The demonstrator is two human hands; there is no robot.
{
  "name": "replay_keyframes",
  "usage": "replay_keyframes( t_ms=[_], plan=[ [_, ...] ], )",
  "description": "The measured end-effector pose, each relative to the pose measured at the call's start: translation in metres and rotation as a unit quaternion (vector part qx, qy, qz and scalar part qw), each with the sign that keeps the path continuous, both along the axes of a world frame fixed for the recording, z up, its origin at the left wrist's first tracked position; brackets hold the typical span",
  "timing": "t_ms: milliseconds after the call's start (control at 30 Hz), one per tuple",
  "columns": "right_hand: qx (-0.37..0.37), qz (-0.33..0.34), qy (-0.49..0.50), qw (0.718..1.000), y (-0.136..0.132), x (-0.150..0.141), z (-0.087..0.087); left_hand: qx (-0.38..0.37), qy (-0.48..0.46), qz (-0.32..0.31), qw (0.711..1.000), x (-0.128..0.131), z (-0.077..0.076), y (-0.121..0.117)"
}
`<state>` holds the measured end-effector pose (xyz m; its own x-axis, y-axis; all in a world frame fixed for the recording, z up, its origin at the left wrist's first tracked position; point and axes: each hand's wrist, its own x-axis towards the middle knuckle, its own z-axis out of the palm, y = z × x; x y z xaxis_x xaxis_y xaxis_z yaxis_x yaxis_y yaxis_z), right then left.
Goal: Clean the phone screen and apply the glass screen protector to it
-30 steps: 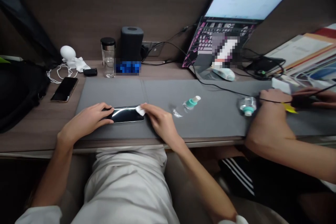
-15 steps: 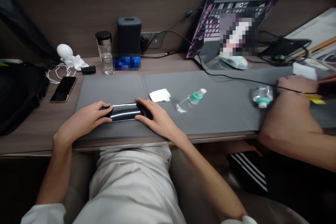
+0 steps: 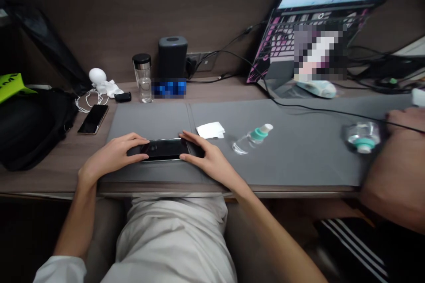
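Note:
A black smartphone (image 3: pixel 165 149) lies sideways between my two hands, low over the grey desk mat or resting on it; I cannot tell which. My left hand (image 3: pixel 116 154) grips its left end, thumb at the near edge and fingers at the far edge. At the right end, my right hand (image 3: pixel 210 155) holds it the same way. Just beyond my right fingers is a folded white tissue (image 3: pixel 210 130). To the right, a small clear spray bottle (image 3: pixel 247 142) with a teal collar lies on its side.
The grey mat (image 3: pixel 292 154) covers much of the desk. Behind stand a glass water bottle (image 3: pixel 145 84), a black cylinder (image 3: pixel 172 58) and a raised laptop (image 3: pixel 282 40). A second phone (image 3: pixel 94 119) and a black bag (image 3: pixel 33 124) are left. A co-worker's arm (image 3: pixel 395 177) rests right, near another bottle (image 3: pixel 363 136).
The view has swung a little, so everything sits farther right and lower. Bright reflections on the phone's screen have gone, leaving it dark. Both hands keep their hold on it.

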<state>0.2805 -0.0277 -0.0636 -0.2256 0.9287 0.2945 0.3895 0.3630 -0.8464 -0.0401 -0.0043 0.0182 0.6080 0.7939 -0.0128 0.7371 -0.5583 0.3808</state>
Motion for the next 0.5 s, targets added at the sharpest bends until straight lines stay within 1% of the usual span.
replay_keyframes(
  t_ms=[133,333,500],
  plan=[
    [-0.001,0.019,-0.015,1.000,0.0001,0.0031,-0.0005,-0.005,0.002,0.008,1.000,0.0001,0.0008,-0.0009],
    [0.020,0.047,-0.065,0.997,-0.0010,0.0070,0.0032,0.004,0.013,0.007,1.000,0.0024,-0.0002,0.0002],
    [0.006,0.059,-0.063,0.996,-0.0014,0.0093,0.0040,0.007,0.019,0.000,1.000,0.0039,-0.0012,0.0017]
  ],
)
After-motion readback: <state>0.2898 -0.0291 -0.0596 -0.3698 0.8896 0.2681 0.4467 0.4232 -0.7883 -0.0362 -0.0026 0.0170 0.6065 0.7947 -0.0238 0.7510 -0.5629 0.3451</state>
